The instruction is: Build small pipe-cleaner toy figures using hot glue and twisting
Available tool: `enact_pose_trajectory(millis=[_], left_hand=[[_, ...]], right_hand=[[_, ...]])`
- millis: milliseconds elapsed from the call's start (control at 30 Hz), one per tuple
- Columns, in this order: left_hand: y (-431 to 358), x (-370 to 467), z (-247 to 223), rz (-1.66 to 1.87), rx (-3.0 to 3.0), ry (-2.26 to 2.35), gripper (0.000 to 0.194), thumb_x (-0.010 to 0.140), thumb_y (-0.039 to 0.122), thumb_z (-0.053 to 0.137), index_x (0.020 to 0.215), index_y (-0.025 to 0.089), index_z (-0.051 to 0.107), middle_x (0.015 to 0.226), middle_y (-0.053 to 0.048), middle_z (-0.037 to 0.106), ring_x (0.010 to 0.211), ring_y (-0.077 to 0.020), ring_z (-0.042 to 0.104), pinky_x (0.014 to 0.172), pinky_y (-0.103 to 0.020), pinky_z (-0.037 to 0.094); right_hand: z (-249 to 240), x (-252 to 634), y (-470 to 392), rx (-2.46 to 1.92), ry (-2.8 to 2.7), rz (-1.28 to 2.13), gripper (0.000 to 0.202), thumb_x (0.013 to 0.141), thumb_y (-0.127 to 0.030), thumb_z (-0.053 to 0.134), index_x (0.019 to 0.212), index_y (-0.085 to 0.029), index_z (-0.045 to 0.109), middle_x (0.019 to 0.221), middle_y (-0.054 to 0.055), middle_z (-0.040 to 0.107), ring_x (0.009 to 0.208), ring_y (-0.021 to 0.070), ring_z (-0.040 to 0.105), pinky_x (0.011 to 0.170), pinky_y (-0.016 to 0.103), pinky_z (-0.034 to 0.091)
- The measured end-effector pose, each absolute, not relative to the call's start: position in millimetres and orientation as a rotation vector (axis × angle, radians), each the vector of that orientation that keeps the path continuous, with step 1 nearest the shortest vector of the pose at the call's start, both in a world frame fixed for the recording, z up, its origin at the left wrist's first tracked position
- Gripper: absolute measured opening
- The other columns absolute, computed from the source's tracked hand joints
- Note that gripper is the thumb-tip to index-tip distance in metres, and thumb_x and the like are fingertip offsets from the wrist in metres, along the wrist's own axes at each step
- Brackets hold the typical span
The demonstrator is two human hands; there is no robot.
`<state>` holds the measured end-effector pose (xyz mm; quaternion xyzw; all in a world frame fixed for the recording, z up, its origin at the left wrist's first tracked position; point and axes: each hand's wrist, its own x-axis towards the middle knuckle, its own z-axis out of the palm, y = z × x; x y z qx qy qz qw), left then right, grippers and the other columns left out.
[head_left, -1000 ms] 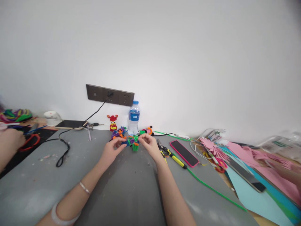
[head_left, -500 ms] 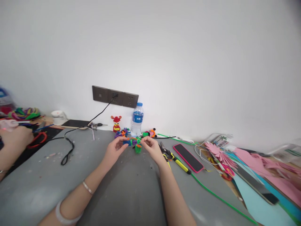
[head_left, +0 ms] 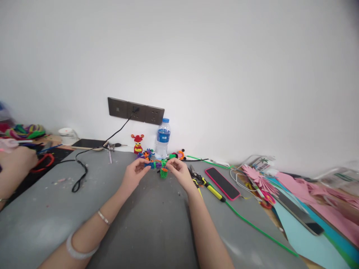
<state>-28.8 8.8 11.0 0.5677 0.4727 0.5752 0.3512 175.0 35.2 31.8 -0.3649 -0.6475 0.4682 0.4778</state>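
Between my hands is a small pipe-cleaner figure (head_left: 158, 164) in blue, purple and green, with a green loop-like part (head_left: 163, 172) hanging below it. My left hand (head_left: 135, 172) pinches its blue end between thumb and fingertips. At the green end, the fingertips of my right hand (head_left: 178, 171) are closed on it. Just behind stand a purple and orange fuzzy figure (head_left: 146, 154), a red and yellow figure (head_left: 138, 144) and a green and orange one (head_left: 177, 154). Finer detail of the held piece is too small to tell.
A water bottle (head_left: 163, 139) stands by the wall. Yellow-handled pliers (head_left: 213, 191), a pink-cased phone (head_left: 223, 183) and a long green pipe cleaner (head_left: 258, 225) lie to the right, with coloured paper (head_left: 305, 231) beyond. Another person's hand (head_left: 18, 166) is left, near red-handled scissors (head_left: 43, 163).
The whole view has shifted slightly, so things sit a little higher and further left. Both my hands stay on the figure, whose pose differs only slightly.
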Motion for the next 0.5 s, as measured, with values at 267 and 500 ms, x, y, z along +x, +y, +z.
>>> enact_pose_trajectory(millis=[267, 500], left_hand=[[4.0, -25.3, 18.0, 1.458, 1.409, 1.208, 0.028, 0.071, 0.04, 0.07, 0.086, 0.017, 0.063, 0.078, -0.003, 0.068, 0.07, -0.0173, 0.065, 0.066, -0.029, 0.053], [2.7, -23.3, 20.8, 1.459, 1.325, 1.192, 0.03, 0.069, 0.041, 0.072, 0.086, 0.018, 0.064, 0.075, -0.003, 0.069, 0.07, -0.0186, 0.066, 0.064, -0.03, 0.054]], right_hand=[[29.6, 175.2, 36.3, -0.907, -1.558, 1.12, 0.025, 0.077, -0.041, 0.067, 0.075, -0.017, 0.059, 0.066, -0.001, 0.052, 0.058, 0.0116, 0.045, 0.057, 0.025, 0.036], [29.2, 172.6, 35.2, -0.903, -1.573, 1.094, 0.028, 0.077, -0.045, 0.066, 0.076, -0.018, 0.058, 0.068, 0.0, 0.054, 0.062, 0.0134, 0.047, 0.057, 0.025, 0.038]])
